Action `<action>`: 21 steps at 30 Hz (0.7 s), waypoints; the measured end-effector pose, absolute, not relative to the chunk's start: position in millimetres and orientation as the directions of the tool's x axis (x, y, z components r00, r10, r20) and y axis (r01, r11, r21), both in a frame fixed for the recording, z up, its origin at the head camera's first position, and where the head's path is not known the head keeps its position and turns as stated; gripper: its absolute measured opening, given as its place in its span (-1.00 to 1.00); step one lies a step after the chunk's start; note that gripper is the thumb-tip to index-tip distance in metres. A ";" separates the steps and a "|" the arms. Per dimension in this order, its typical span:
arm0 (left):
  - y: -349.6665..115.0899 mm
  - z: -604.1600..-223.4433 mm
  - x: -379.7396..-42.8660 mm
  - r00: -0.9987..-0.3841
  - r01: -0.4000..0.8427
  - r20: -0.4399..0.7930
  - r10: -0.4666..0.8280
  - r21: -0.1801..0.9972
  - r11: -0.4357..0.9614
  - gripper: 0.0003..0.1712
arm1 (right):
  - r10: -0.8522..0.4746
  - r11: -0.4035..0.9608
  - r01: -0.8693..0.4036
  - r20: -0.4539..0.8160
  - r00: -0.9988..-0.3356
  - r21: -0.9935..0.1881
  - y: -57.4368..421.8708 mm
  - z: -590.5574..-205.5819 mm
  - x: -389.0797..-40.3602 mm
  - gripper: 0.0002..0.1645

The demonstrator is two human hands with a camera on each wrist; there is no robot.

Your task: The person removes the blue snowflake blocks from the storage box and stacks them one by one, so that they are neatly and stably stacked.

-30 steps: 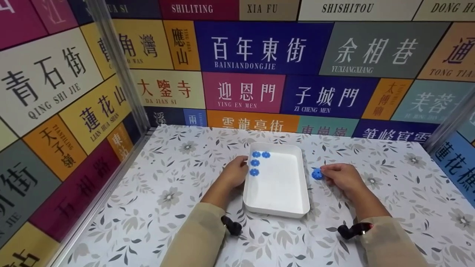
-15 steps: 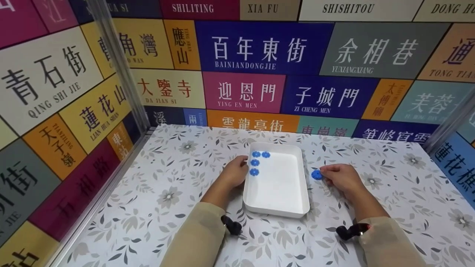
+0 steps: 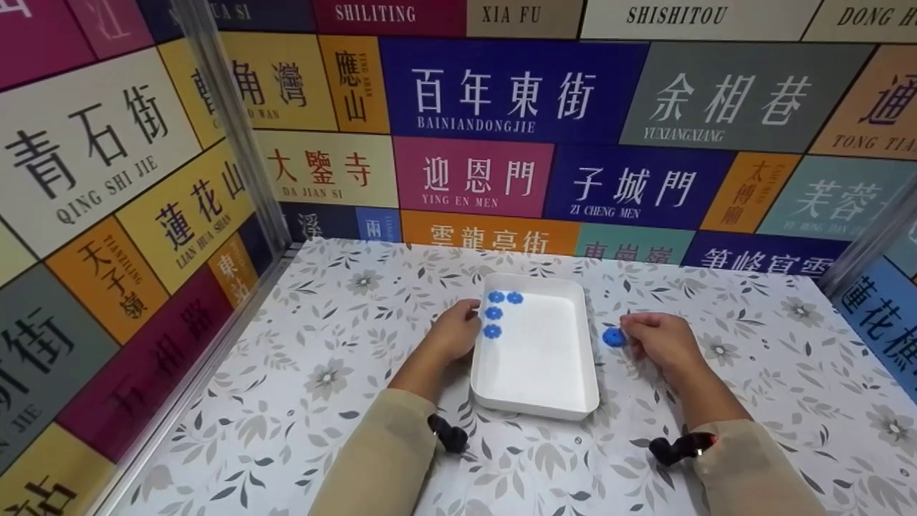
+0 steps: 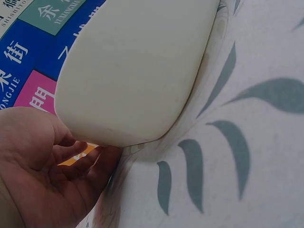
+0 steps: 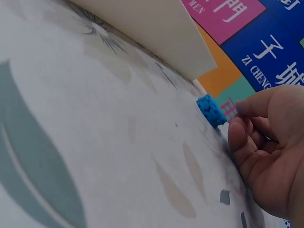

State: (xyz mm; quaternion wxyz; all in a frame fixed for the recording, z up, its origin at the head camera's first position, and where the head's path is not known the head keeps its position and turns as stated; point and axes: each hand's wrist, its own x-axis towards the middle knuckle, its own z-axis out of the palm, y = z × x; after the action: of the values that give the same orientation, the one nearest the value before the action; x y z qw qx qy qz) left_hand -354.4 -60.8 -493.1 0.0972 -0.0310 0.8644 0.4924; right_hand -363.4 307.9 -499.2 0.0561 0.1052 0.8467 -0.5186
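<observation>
As it lies, the tray's [image 3: 541, 365] long axis points forward.

pale floral tablecloth [image 3: 544, 459], colourful wall panels [image 3: 512, 89] with chinese characters

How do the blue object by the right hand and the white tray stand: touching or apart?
Apart. The head view shows a strip of patterned tabletop between the blue object and the white tray.
</observation>
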 end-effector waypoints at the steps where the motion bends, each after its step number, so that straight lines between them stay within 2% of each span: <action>1: -60.9 -493.1 -354.4 -0.980 -0.144 -0.193 0.043 0.846 0.513 -0.42 | 0.118 0.432 0.232 -0.201 -0.973 -0.871 304.8 -496.2 -362.4 -0.41; 7: -61.5 -493.1 -353.8 -0.982 -0.134 -0.181 0.050 0.863 0.487 -0.42 | 0.046 0.294 0.181 -0.175 -0.983 -0.938 274.3 -472.1 -354.4 -0.39; 14: -61.9 -493.9 -354.8 -0.985 -0.119 -0.164 0.049 0.860 0.496 -0.42 | -0.035 0.173 0.120 -0.128 -0.991 -0.978 234.6 -448.8 -351.7 -0.59; 21: -61.8 -494.1 -355.1 -0.983 -0.130 -0.178 0.049 0.854 0.503 -0.42 | -0.127 0.047 0.114 -0.119 -0.985 -0.992 199.9 -444.3 -367.4 -0.71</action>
State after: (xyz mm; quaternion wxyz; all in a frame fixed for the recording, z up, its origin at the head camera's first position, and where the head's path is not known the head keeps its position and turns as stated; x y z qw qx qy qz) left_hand -355.1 -61.8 -494.1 0.0898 -0.0237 0.8622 0.4980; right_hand -367.4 199.9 -444.3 0.0873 -0.0046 0.7184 -0.6901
